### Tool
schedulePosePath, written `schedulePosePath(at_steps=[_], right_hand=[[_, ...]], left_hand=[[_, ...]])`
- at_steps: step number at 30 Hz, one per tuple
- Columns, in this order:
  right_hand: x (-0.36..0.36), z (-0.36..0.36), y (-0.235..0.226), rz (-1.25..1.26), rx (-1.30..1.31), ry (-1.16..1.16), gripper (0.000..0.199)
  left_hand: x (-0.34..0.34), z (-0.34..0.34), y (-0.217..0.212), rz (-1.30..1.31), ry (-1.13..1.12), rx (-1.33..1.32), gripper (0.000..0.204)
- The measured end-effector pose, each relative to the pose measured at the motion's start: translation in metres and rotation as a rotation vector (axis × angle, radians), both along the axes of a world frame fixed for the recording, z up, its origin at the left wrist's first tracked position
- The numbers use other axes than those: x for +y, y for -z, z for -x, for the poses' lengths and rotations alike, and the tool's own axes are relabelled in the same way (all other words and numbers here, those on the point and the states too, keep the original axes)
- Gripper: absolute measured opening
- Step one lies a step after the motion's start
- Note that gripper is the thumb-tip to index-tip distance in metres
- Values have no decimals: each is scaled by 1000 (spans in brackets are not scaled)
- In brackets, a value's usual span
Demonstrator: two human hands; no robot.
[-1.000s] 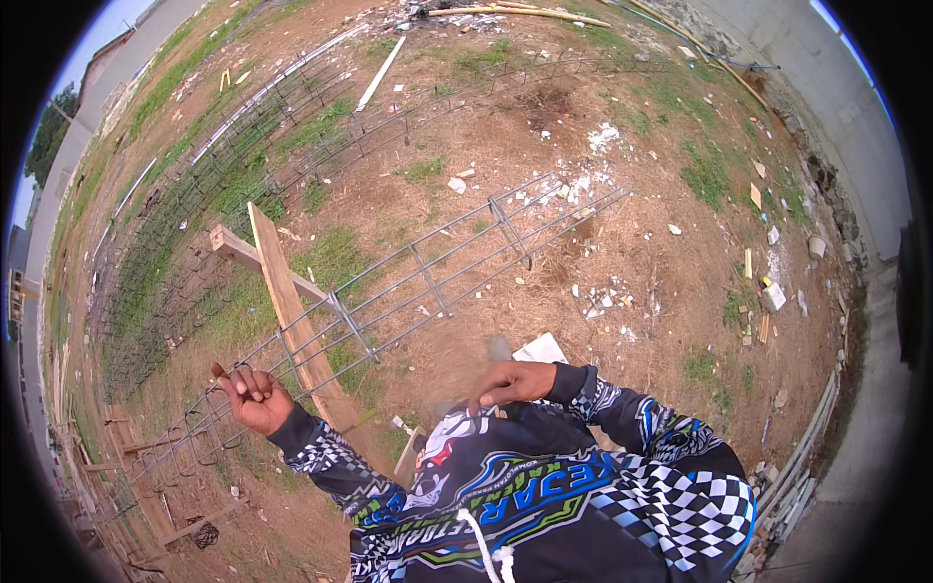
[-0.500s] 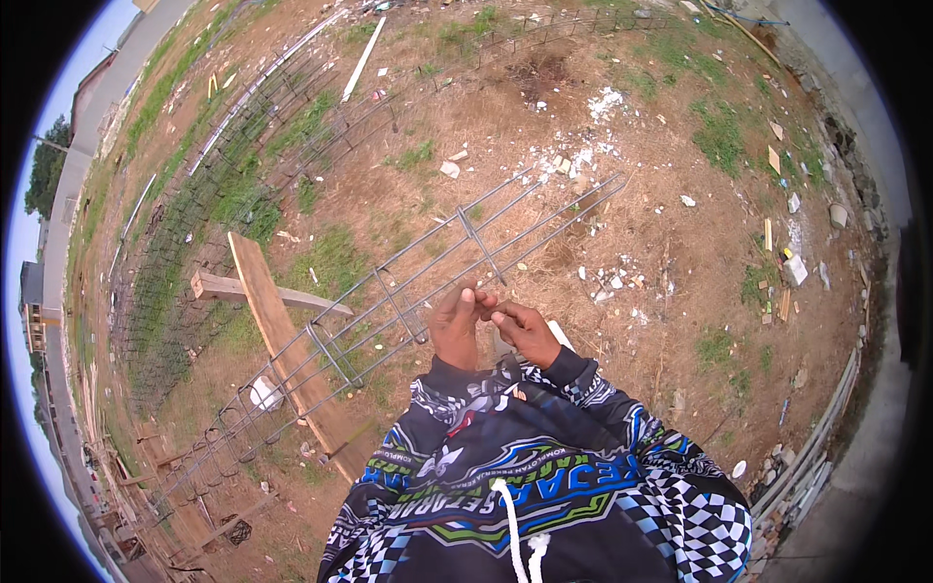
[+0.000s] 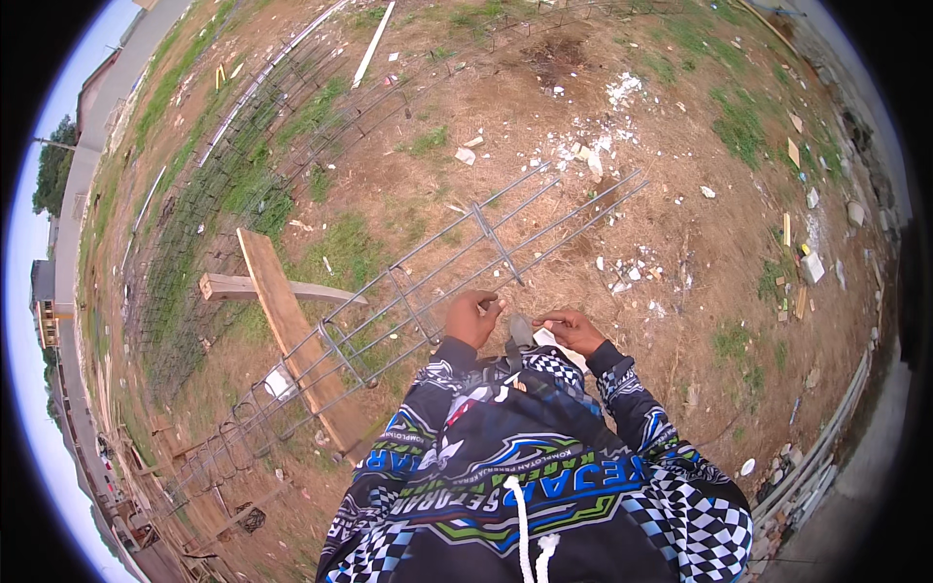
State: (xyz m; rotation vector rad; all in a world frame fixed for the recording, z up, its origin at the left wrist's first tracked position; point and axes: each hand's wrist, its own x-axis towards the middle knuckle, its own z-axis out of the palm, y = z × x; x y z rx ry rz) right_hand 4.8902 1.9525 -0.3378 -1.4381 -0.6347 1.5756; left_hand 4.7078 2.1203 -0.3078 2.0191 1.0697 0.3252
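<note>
My left hand (image 3: 473, 319) is curled in front of my body, thumb and fingertips drawn together. A short way to its right, my right hand (image 3: 571, 332) has its thumb and fingers pinched. Anything thin held in either one is too small to make out. Between and just below the hands shows a grey strap-like piece (image 3: 520, 331). A long rebar cage (image 3: 397, 287), its bars joined by square ties, runs diagonally past my left hand, which is closest to its near side. Whether the hand touches a bar cannot be told.
Under the cage lies a wooden plank (image 3: 282, 311) across a timber beam (image 3: 233, 287). A white object (image 3: 281, 383) is beside the plank. More steel framework (image 3: 209, 214) lies on grass at the left. White rubble (image 3: 593, 151) is scattered ahead; pipes (image 3: 826, 442) run along the right edge.
My hands were together, fingers meeting; now they are apart, the right moved further right. The grey piece between them shows more. The view has shifted slightly.
</note>
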Motion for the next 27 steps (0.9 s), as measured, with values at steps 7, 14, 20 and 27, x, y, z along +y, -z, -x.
schedulePosePath(at_steps=[7, 14, 20, 27], right_hand=[[15, 23, 55, -4, -88, 199, 23], [52, 38, 38, -131, -137, 284, 24], [51, 36, 31, -56, -199, 291, 24], [54, 39, 34, 16, -172, 296, 25]], left_hand=[[30, 3, 10, 3, -49, 69, 34], [45, -27, 31, 268, -73, -77, 31], [45, -41, 25, 310, -81, -139, 23], [39, -43, -1, 207, -83, -102, 19]])
